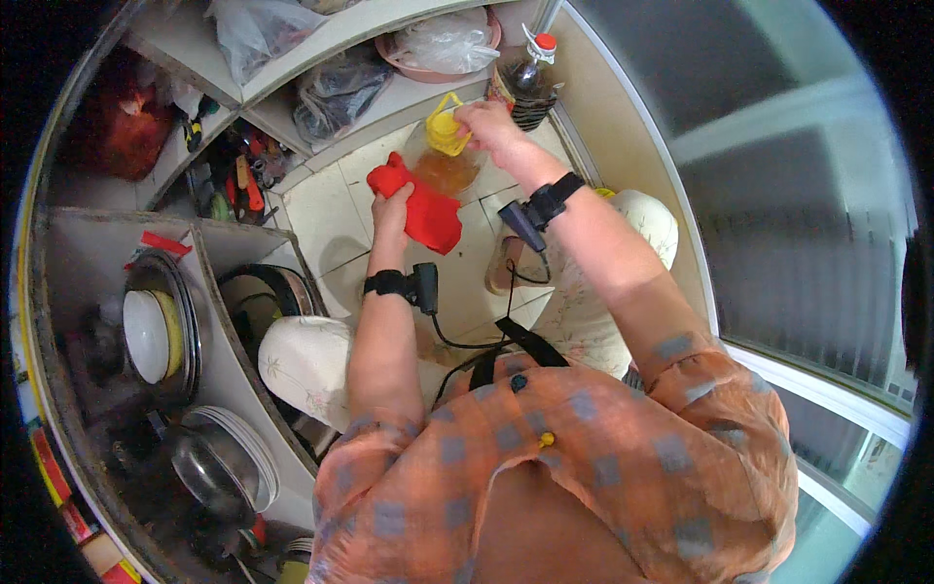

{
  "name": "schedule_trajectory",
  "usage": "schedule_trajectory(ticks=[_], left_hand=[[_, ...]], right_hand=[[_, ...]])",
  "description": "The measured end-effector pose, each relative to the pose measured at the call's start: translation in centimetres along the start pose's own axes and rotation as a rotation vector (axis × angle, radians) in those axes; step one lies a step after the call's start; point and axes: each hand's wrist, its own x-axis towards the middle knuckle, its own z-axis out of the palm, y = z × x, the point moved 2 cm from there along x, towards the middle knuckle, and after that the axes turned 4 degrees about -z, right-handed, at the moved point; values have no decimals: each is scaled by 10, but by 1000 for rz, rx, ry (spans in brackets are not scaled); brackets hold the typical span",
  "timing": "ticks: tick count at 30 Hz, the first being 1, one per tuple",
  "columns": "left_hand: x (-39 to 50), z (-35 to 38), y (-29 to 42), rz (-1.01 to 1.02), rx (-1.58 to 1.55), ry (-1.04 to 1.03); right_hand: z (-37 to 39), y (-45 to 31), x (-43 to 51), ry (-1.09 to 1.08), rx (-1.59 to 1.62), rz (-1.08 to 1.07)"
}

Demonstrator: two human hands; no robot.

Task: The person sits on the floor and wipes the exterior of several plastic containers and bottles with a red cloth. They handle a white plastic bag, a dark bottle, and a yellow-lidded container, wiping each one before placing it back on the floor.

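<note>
My left hand grips a bright red cloth, bunched at the top and spreading towards the jug. My right hand is on the yellow cap and handle of a clear plastic jug, its fingers closed at the side of the yellow part. Amber-brown liquid shows low in the jug, which stands on the tiled floor. The cloth overlaps the jug's left side in view; whether the two touch I cannot tell.
Shelves with bagged goods and a pink basin lie ahead. A dark bottle with a red cap stands beyond my right hand. Metal bowls and plates fill the left cabinet. A sliding glass door closes the right side.
</note>
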Motion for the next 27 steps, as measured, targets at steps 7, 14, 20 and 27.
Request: schedule_trajectory(ticks=[7, 14, 20, 27], left_hand=[[3, 25, -5, -36, -1, -60], [-12, 34, 0, 1, 47, -109], [-24, 53, 3, -50, 121, -226], [-24, 84, -11, -100, 178, -267]], right_hand=[[-118, -29, 12, -84, -321, 145], [-220, 6, 43, 181, -224, 71], [-247, 18, 44, 431, -219, 25], [-260, -7, 35, 545, -730, -189]])
